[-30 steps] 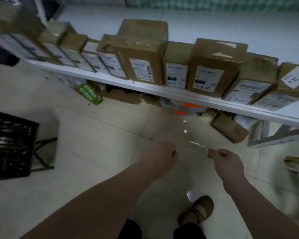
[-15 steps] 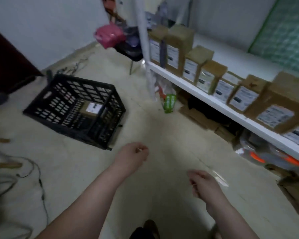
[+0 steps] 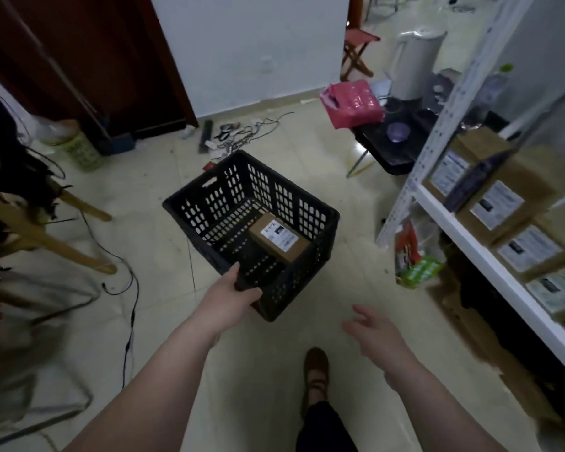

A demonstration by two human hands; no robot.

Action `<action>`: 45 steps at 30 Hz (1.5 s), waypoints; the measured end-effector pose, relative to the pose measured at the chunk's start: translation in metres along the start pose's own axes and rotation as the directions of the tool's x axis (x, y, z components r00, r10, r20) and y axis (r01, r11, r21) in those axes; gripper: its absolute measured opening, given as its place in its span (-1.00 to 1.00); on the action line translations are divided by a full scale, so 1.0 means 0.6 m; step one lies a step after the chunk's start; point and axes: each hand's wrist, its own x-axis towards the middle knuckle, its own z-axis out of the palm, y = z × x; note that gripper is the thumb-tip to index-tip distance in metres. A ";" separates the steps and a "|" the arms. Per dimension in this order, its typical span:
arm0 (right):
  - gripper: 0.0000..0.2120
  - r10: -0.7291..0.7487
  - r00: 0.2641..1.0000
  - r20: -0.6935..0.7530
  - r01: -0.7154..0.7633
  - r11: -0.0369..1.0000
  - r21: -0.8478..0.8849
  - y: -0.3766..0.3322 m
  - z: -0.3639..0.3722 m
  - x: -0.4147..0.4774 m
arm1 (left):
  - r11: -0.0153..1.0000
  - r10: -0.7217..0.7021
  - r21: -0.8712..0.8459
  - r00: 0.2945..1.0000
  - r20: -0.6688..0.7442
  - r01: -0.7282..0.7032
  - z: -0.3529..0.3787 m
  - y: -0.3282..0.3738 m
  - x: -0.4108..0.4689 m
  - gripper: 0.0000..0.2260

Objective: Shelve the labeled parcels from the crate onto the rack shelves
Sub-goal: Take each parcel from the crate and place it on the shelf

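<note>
Gripping the near rim of the crate (image 3: 287, 203), the left hand (image 3: 229, 298) has gone from a loose fist well short of it to a hold with fingers curled over the edge. Inside the crate, near its right wall, lies one labeled parcel (image 3: 279, 238), apparently the last. Right of the crate, the right hand (image 3: 375, 331) has opened wide and holds nothing. Farther right, the rack shelf (image 3: 490, 256) carries a row of shelved parcels (image 3: 499, 207), so the job looks nearly done.
</note>
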 end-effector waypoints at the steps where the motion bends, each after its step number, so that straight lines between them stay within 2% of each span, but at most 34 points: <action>1: -0.45 -0.011 1.000 0.023 0.012 0.999 -0.046 -0.028 0.009 0.029 | 1.000 -0.002 0.024 1.000 0.001 0.001 -0.008 0.010 0.031 -0.45; 3: -0.36 -0.049 0.998 0.046 0.056 0.986 -0.158 -0.085 0.025 0.092 | 0.994 -0.046 0.094 0.999 -0.016 0.047 -0.025 0.029 0.093 -0.47; 6: -0.17 -0.121 0.991 0.057 0.134 0.898 -0.419 -0.158 0.047 0.184 | 0.969 -0.074 0.231 0.995 -0.064 0.087 -0.053 0.042 0.189 -0.50; 10: 0.07 -0.170 0.980 0.098 0.194 0.746 -0.637 -0.231 0.080 0.304 | 0.936 -0.120 0.320 0.988 -0.101 0.146 -0.077 -0.060 0.355 -0.21; 13: 0.23 -0.092 0.987 0.134 0.162 0.627 -0.762 -0.257 0.118 0.379 | 0.925 -0.141 0.349 0.988 -0.056 0.151 -0.095 -0.001 0.367 -0.15; 17: 0.27 0.016 0.994 0.111 0.081 0.579 -0.811 -0.258 0.170 0.464 | 0.919 -0.240 0.340 0.968 0.071 0.203 -0.108 0.000 0.457 -0.39; 21: 0.18 0.063 0.998 0.018 -0.026 0.631 -0.776 -0.243 0.215 0.540 | 0.923 -0.283 0.316 0.943 0.173 0.219 -0.101 -0.043 0.593 -0.54; 24: 0.14 0.085 0.996 -0.020 -0.069 0.625 -0.777 -0.221 0.259 0.612 | 0.916 -0.334 0.312 0.911 0.244 0.252 -0.096 -0.072 0.687 -0.58; 27: 0.15 0.082 0.996 -0.040 -0.079 0.550 -0.831 -0.187 0.305 0.687 | 0.906 -0.374 0.318 0.880 0.293 0.279 -0.088 -0.111 0.771 -0.58; 32: 0.18 0.208 0.972 -0.110 -0.195 0.446 -0.874 -0.151 0.354 0.784 | 0.894 -0.413 0.313 0.859 0.303 0.320 -0.069 -0.169 0.859 -0.56; 34: 0.24 0.220 0.962 -0.164 -0.249 0.445 -0.860 -0.139 0.362 0.812 | 0.890 -0.445 0.266 0.836 0.321 0.371 -0.058 -0.187 0.871 -0.56; 38: 0.32 0.178 0.963 -0.202 -0.262 0.447 -0.855 -0.129 0.368 0.831 | 0.879 -0.475 0.175 0.795 0.377 0.443 -0.042 -0.205 0.875 -0.54; 42: 0.34 0.202 0.964 -0.173 -0.258 0.550 -0.794 -0.164 0.362 0.806 | 0.871 -0.481 0.103 0.793 0.373 0.480 -0.049 -0.180 0.866 -0.44; 45: 0.29 0.163 0.979 -0.125 -0.206 0.744 -0.636 -0.204 0.362 0.755 | 0.871 -0.466 0.032 0.804 0.370 0.490 -0.068 -0.136 0.850 -0.16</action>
